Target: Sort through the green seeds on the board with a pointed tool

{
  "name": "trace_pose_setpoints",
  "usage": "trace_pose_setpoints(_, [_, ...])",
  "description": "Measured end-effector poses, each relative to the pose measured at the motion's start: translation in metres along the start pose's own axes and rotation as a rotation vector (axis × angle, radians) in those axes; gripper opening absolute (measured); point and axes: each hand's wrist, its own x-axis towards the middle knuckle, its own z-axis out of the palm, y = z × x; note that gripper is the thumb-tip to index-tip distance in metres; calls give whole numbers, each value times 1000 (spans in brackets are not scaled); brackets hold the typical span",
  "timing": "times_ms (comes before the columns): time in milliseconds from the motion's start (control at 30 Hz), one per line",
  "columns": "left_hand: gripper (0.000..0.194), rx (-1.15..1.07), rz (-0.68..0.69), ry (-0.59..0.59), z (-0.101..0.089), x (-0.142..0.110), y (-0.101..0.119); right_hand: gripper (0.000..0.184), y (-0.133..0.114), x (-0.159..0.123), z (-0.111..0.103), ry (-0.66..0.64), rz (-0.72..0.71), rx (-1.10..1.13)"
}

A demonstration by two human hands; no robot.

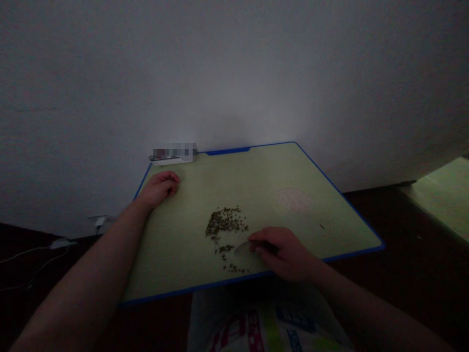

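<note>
A pale green board with a blue rim [176, 244] lies in front of me, its far edge against a white wall. A heap of small dark grains [225, 221] sits near its middle, with a few loose ones trailing toward the near edge. A faint patch of pale grains [294, 199] lies to the right. My right hand [284, 252] rests on the board just right of the dark grains, fingers pinched on a small pale thing I cannot make out. My left hand [159, 187] rests at the far left corner with its fingers curled under.
A small white box [172, 155] stands at the board's far left edge by the wall. A printed white bag [264, 322] lies below the near edge. Cables and a plug [58, 243] trail on the dark floor at left. Another green surface [443, 195] shows at right.
</note>
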Motion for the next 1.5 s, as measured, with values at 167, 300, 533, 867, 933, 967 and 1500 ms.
trace_pose_setpoints(167, [14, 13, 5, -3, 1, -1, 0, 26, -2, -3, 2, 125, 0, -84])
trace_pose_setpoints(300, [15, 20, 25, -24, -1, 0, -3, 23, -7, -4, 6, 139, -39, -207])
trace_pose_setpoints(533, [15, 12, 27, -33, -4, 3, -8, 28, -14, -2, 14, 37, -220, -448])
trace_pose_setpoints(867, [13, 25, 21, -31, -3, 1, -6, 29, -16, 7, 19, 22, -226, -462])
trace_pose_setpoints(933, [13, 23, 17, -29, -3, 3, -8, 29, -16, 9, 18, 15, -254, -458])
trace_pose_setpoints(967, [13, 20, 16, -29, -4, 4, -10, 29, -16, 9, 18, 8, -272, -455])
trace_pose_setpoints(1500, [14, -6, 39, -56, -6, 8, -17, 23, -34, -3, 30, 35, -360, -503])
